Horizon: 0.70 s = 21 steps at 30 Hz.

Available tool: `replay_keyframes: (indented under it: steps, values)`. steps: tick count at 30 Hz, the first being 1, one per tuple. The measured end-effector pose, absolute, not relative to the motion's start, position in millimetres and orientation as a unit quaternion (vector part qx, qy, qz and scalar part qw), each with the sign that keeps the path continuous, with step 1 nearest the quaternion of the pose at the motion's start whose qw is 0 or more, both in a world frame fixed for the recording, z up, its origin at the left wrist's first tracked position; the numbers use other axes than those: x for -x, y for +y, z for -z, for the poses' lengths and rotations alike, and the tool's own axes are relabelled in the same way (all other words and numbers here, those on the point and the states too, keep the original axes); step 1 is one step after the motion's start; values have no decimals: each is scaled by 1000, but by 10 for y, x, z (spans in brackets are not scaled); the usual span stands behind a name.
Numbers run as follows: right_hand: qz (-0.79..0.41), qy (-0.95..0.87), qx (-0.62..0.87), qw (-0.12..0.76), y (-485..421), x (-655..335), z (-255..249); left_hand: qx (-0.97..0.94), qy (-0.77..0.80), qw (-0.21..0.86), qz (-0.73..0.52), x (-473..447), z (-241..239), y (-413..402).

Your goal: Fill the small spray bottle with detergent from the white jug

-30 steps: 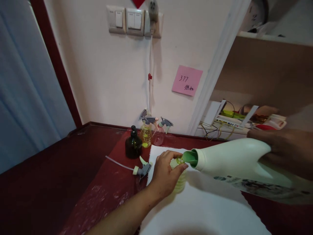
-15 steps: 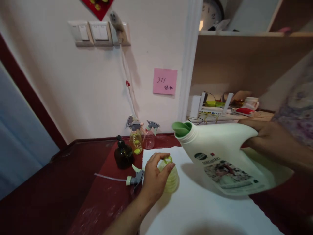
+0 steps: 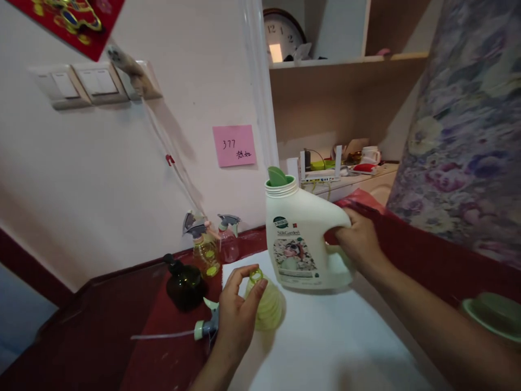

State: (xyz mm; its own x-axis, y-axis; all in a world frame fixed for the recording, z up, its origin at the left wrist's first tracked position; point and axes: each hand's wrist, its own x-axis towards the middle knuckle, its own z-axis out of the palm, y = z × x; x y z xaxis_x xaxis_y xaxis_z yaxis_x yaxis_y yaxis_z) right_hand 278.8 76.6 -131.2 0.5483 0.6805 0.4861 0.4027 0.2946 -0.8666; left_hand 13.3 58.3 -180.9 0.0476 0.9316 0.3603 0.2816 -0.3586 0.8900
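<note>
The left hand holds its grip wrapped around the small yellow-green bottle: the thumb and fingers curl about the neck just under the open mouth. The bottle stands upright on the white cloth that covers this part of the bench.

The right hand holds its grip closed through the handle of the white detergent jug. The jug stands upright with its base on the white cloth, just right of and behind the small bottle, near it but apart. The jug's mouth is uncapped, and its green pour spout points up.

Immediately left of the left grip, a loose spray head lies on the bench with its thin dip tube trailing leftward. Behind it, farther from the grip, stands a dark pump bottle. Beyond that, against the wall, stand two spray bottles: one yellowish and one clear pink.

On the wall above the bottles hangs a pink note. A green lid shows at the right edge, near the right forearm. Floral fabric fills the upper right of the view.
</note>
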Motion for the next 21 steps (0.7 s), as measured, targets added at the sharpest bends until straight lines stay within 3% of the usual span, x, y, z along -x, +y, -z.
replay_keyframes:
  steps: [9, 21]
  values:
    - [-140, -421, 579, 684, 886, -2583, 1695, -646, 483, 313, -502, -135, 1747, 550]
    - [-148, -484, 582, 636, 879, -2554, 1936, -649, 467, 319, -509, -121, 1798, 574]
